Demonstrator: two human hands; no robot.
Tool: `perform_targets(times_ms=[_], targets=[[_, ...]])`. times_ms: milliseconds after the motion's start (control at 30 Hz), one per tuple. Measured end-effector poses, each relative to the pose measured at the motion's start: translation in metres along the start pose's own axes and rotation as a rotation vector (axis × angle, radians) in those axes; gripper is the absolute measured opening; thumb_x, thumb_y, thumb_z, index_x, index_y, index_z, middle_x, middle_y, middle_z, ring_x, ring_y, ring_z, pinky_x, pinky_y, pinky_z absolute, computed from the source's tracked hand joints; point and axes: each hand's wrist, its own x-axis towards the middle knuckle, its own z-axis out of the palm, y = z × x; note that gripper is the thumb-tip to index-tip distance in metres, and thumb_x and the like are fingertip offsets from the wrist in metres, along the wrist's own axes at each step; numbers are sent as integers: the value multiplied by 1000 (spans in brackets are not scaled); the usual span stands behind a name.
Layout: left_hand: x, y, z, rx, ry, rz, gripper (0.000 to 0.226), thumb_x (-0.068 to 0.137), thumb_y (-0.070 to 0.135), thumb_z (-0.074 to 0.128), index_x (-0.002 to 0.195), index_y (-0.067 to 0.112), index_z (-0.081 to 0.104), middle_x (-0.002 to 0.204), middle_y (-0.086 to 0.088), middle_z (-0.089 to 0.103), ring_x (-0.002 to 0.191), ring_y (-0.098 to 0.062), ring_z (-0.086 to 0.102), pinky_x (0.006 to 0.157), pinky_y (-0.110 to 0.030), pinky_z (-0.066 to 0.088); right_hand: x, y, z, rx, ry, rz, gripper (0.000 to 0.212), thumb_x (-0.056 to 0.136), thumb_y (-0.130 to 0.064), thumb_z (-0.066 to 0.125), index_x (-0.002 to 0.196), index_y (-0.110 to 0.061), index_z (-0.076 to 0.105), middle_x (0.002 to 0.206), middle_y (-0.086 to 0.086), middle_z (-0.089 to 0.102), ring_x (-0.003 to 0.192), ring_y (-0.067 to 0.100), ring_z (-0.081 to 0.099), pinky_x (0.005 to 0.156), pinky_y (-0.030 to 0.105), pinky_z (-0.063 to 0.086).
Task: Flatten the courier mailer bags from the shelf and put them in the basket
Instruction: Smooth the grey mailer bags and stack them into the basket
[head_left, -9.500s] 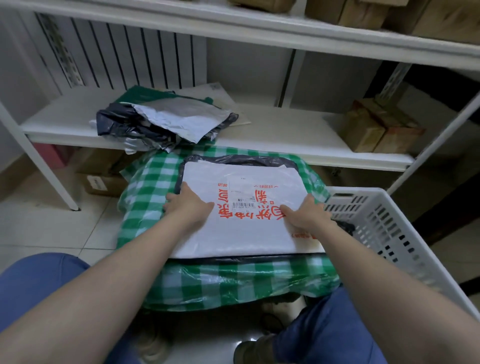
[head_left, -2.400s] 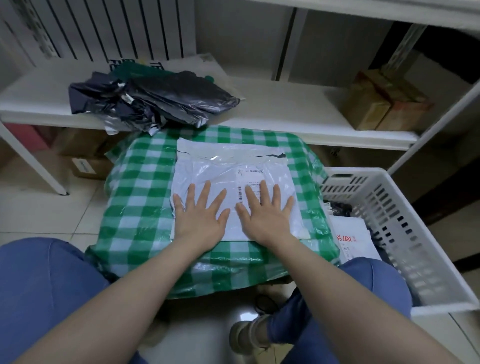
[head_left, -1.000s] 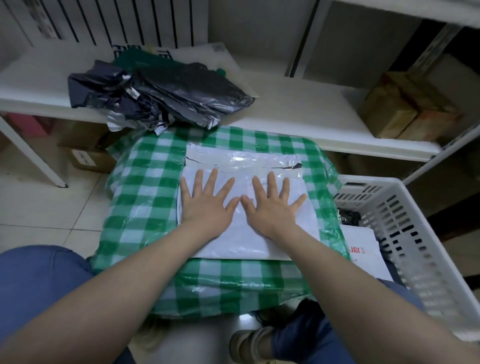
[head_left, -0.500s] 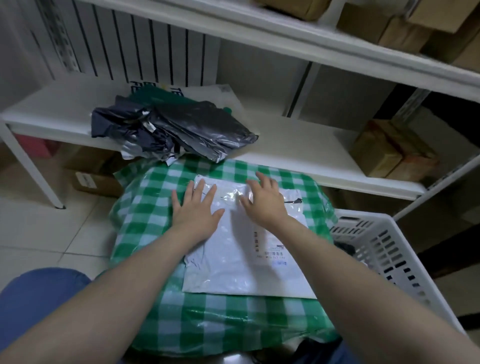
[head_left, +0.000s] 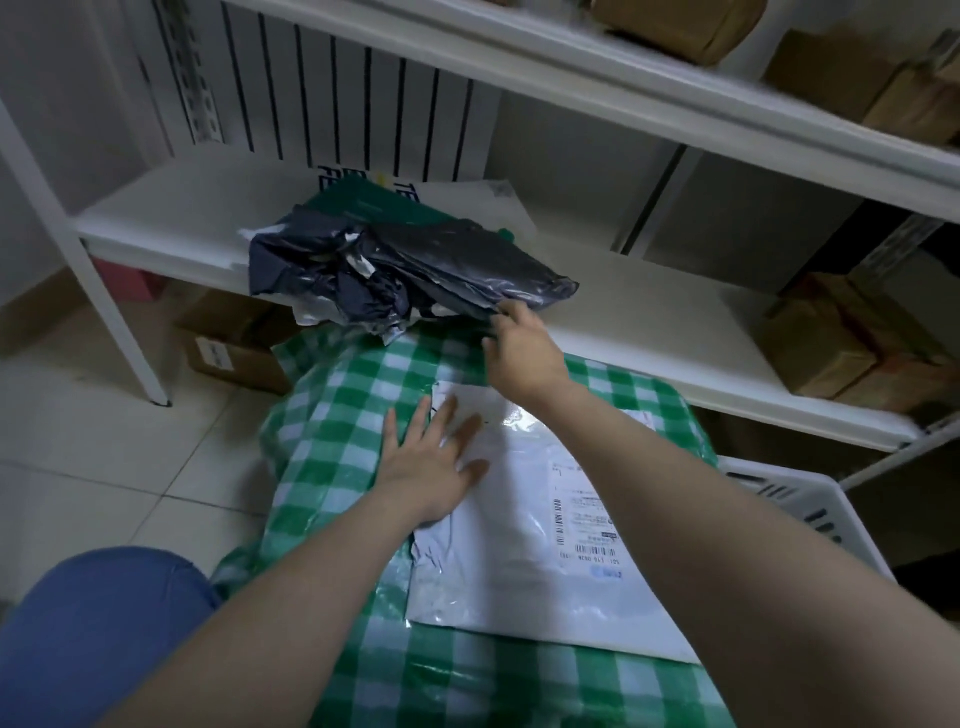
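Note:
A flattened white courier mailer (head_left: 519, 561) with a shipping label lies on a green-and-white checked bundle (head_left: 337, 415) in front of me. My left hand (head_left: 431, 457) rests flat on its upper left corner, fingers spread. A heap of crumpled dark grey mailers (head_left: 415, 270) sits on the white shelf (head_left: 649, 322), on top of a green mailer (head_left: 363, 200) and a white one (head_left: 467, 195). My right hand (head_left: 519, 353) reaches over to the heap's near right edge, fingertips touching the dark plastic, thumb held apart. The white slotted basket (head_left: 779, 488) stands at the right, mostly hidden by my right arm.
Brown cardboard boxes (head_left: 841, 338) stand at the shelf's right end, and more on the shelf above (head_left: 691, 26). Another box (head_left: 228, 348) sits on the tiled floor under the shelf, by the white shelf leg (head_left: 93, 275). My blue-clad knee (head_left: 104, 623) is at lower left.
My right hand has lifted off the white mailer and moved up to the dark heap on the shelf. The left hand stays flat on the mailer. The view has shifted left and up.

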Motion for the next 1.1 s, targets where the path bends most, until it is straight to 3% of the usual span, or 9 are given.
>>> perform_targets(times_ms=[167,300,400,633,767,867,933,1000,1100], targets=[[-2,0,-6,-98,66,-86,88,94,68,30,152,29,-22,160,0,-26,149,-26,-17,118,-53,-10,-28,19,-35,78,271,153,34,99,-17,43,124,2,56,140,7,41,125,27,41,91,35,44],[-7,16,-35,-243,348,-269,76,92,54,54,147,14,20,154,-21,14,141,-38,19,115,-50,20,-52,40,-53,94,333,248,33,97,-19,45,122,1,57,136,8,42,120,26,44,91,34,45],[-13,30,-52,-396,481,-320,65,87,46,66,126,4,35,135,-20,30,119,-39,41,94,-45,42,-68,52,-59,112,334,327,32,95,-19,48,119,0,58,134,7,43,122,26,43,94,35,44],[-10,68,-66,-733,409,-352,94,77,48,76,142,18,16,144,-15,14,125,-39,32,90,-43,41,-102,61,-66,196,334,410,16,89,-12,61,103,-6,63,120,10,49,98,30,57,85,33,45],[-1,72,-70,-586,448,-482,93,74,55,76,142,24,20,153,-20,9,132,-41,26,102,-54,37,-112,66,-67,314,414,421,16,84,-5,55,96,-13,50,109,11,54,89,27,53,72,28,33],[8,75,-76,-459,500,-504,85,73,57,75,133,22,27,153,-23,13,133,-44,29,107,-61,27,-115,74,-67,398,422,405,29,82,-9,59,110,-10,51,114,10,57,97,24,54,78,28,39],[16,79,-79,-448,509,-476,82,75,44,80,134,28,26,155,-23,6,127,-45,37,100,-54,36,-113,83,-65,327,383,379,36,83,-18,67,118,-11,60,114,9,60,106,23,55,87,26,39],[25,81,-82,-475,493,-465,82,79,20,79,139,36,25,156,-23,1,121,-43,43,85,-44,44,-110,91,-63,271,389,362,25,85,-23,70,108,-12,70,101,8,62,96,23,57,76,18,32],[36,77,-88,-501,453,-459,67,89,6,62,142,38,37,148,-23,20,114,-41,47,80,-42,44,-106,102,-65,301,517,394,15,88,-21,68,94,-8,73,88,9,58,80,22,52,66,18,24]])
